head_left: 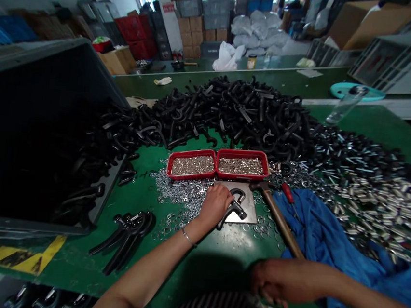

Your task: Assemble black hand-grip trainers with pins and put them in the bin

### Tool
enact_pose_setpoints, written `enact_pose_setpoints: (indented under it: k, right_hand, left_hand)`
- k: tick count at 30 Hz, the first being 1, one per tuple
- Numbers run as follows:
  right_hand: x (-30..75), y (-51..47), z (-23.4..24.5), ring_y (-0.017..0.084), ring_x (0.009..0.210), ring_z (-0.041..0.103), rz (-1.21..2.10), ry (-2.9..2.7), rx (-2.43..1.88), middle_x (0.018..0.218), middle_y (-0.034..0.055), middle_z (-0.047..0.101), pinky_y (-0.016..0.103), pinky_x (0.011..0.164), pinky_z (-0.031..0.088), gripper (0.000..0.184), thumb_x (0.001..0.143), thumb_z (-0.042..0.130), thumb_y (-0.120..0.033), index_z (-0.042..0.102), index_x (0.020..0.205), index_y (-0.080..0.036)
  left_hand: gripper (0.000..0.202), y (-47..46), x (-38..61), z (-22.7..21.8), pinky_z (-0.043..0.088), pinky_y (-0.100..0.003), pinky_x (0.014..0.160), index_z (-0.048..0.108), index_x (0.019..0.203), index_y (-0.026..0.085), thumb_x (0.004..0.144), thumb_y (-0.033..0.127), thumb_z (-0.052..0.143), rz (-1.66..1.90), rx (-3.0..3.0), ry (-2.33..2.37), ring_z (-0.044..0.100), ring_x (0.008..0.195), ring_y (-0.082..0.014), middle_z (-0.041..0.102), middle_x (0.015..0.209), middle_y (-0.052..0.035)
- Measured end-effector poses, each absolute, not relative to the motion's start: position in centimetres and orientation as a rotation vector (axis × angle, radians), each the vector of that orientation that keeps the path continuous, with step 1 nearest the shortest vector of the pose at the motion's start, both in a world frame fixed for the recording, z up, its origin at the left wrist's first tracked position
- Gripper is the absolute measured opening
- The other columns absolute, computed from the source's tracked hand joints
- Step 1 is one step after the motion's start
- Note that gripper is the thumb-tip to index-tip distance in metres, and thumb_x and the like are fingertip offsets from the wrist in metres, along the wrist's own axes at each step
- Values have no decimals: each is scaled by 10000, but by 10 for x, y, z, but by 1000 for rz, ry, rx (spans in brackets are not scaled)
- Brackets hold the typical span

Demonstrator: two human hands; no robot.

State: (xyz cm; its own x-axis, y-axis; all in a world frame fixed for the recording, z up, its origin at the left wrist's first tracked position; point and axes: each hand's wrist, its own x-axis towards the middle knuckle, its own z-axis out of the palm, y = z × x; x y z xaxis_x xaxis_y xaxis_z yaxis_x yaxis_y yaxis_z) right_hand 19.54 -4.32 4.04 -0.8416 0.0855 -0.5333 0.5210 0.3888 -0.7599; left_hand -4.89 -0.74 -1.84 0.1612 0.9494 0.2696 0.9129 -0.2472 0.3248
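A green bench [134, 249] carries a heap of black U-shaped parts [231, 113], a blue cloth [314, 227], a red tray of small screws [219, 165] and scattered washers [176, 194]. The left hand [215, 206] curls closed around one part [234, 210] on a steel plate [247, 211]; the right hand [280, 280], half-curled, sits just beside a hammer's wooden handle [282, 224], its grip impossible to tell
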Motion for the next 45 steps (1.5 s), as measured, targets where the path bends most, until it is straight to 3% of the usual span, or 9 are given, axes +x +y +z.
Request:
enact_pose_setpoints:
  k: [3, 7, 11, 14, 18, 27, 34, 39, 45]
  right_hand:
    - [199, -13, 40, 132, 672, 700, -1987, 2109, 771, 903, 43, 691, 250, 614, 562, 237, 955, 461, -344, 652, 1039, -232]
    - [191, 16, 29, 135, 608, 658, -2470, 1974, 1134, 805, 12, 668, 278, 574, 572, 383, 857, 649, -520, 565, 1015, -181]
    - [179, 26, 13, 144, 615, 679, -2565, 2032, 1304, 796, 23, 695, 277, 562, 583, 465, 806, 703, -552, 559, 1037, -174]
    - [172, 34, 0, 156, 619, 690, -2492, 2169, 1542, 793, 44, 711, 267, 530, 570, 409, 813, 692, -540, 565, 943, -174]
    - [162, 46, -14, 106, 475, 612, -2158, 2429, 1880, 747, 6, 680, 232, 475, 503, 327, 843, 660, -494, 603, 892, -176]
    - [145, 50, -30, 141, 500, 591, -1885, 2595, 1967, 725, 0, 625, 253, 478, 447, 318, 900, 570, -511, 606, 893, -195]
    - [146, 41, -28, 218, 833, 626, -1187, 3129, 1787, 862, 60, 657, 344, 804, 475, 244, 967, 518, -393, 636, 867, -204]
    - [145, 40, -30, 224, 826, 615, -1149, 3150, 1852, 853, 62, 659, 351, 793, 462, 248, 959, 530, -400, 638, 863, -199]
    - [142, 42, -33, 216, 753, 616, -1330, 3004, 2038, 786, 45, 675, 328, 717, 473, 313, 943, 530, -482, 636, 869, -196]
  left_hand:
    - [197, -3, -49, -15, 423, -398, 878, 619, 934, 133, 989, 277, 497, 488, 2541, 1764, 562, 945, -249, 621, 958, -97]
    - [232, -1, -50, -11, 438, -384, 880, 630, 910, 142, 1004, 238, 441, 329, 2663, 1605, 566, 959, -243, 622, 948, -92]
    - [232, -8, -55, -13, 439, -376, 923, 631, 955, 167, 1011, 218, 412, 360, 2639, 1529, 569, 990, -223, 635, 1020, -82]
    - [197, -12, -54, -14, 443, -379, 954, 613, 1050, 172, 992, 314, 489, 558, 2478, 1550, 552, 1050, -231, 626, 1099, -93]
    - [491, -7, -41, -12, 419, -430, 1011, 545, 1186, 156, 841, 470, 699, 739, 2276, 1737, 501, 1139, -283, 573, 1172, -119]
    - [293, 9, -28, -21, 420, -424, 1001, 573, 1064, 177, 847, 330, 695, 668, 2148, 1761, 493, 1113, -278, 557, 1096, -96]
    - [282, 6, -27, -21, 417, -413, 1013, 561, 1061, 165, 862, 330, 673, 659, 2160, 1787, 494, 1112, -275, 557, 1095, -98]
    - [278, 5, -26, -16, 413, -412, 1023, 564, 1054, 162, 859, 329, 671, 616, 2146, 1807, 495, 1122, -279, 560, 1099, -101]
    - [282, 5, -26, -15, 406, -414, 1037, 570, 1052, 147, 850, 313, 677, 632, 2133, 1794, 490, 1126, -282, 564, 1103, -110]
